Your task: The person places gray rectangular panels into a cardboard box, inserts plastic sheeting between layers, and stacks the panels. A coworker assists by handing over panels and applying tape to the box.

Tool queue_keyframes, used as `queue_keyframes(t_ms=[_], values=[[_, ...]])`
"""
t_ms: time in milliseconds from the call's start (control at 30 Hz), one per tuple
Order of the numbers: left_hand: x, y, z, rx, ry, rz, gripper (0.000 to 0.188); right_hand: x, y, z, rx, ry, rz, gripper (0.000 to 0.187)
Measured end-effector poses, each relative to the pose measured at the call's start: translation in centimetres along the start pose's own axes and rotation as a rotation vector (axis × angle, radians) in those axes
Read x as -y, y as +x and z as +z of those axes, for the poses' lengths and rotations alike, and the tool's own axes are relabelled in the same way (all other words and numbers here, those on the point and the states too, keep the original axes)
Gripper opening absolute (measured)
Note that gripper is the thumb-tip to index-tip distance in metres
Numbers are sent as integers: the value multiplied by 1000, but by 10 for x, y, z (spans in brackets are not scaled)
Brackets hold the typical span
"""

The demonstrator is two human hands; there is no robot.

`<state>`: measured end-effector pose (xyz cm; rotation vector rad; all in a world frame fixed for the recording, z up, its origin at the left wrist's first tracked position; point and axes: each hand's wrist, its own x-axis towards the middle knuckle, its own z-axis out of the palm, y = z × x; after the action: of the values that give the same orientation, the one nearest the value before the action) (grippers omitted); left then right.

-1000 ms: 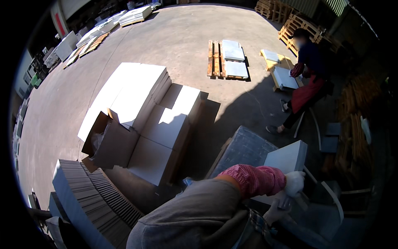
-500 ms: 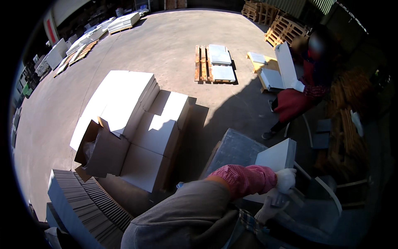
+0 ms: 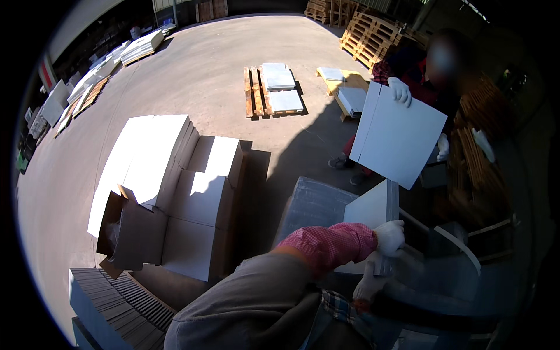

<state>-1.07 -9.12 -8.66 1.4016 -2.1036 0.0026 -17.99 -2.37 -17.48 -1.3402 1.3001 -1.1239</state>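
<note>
In front of me at the lower right is a white slab stack (image 3: 373, 204) with a grey side, set on a dark grey surface (image 3: 318, 204). My left hand (image 3: 389, 238), in a white glove below a pink checked sleeve, curls over the stack's near right corner. My right hand (image 3: 368, 284), also gloved, sits lower with its thumb raised and fingers apart, against the near side; its fingertips are partly in shadow. Across from me a co-worker's gloved hand (image 3: 399, 91) grips the top edge of a large white square slab (image 3: 399, 137).
To the left stand big white slab stacks (image 3: 149, 151) with an opened cardboard box (image 3: 137, 233) against them. A row of narrow grey slabs (image 3: 116, 300) lies at lower left. Farther off are a pallet with slabs (image 3: 283, 87) and wooden pallets (image 3: 370, 38). A pale curved strip (image 3: 458, 248) is at right.
The co-worker's slab has turned to face me and come nearer. My left hand stays at the stack's corner, while my right hand has moved up against its near side. The view has shifted right.
</note>
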Motion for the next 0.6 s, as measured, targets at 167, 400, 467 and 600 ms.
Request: queue_keyframes(t_ms=[167,400,467,600], values=[[4,-4,-10,80,37,-39,41,17,-7,11,-2,-43,-22,85],[-1,-1,-10,54,3,-33,44,18,-7,5,50,71,-20,85],[-2,0,-11,49,-7,-28,44,21,-8,4,71,158,-27,83],[1,-2,-8,45,6,-16,43,32,-12,10,34,144,32,81]])
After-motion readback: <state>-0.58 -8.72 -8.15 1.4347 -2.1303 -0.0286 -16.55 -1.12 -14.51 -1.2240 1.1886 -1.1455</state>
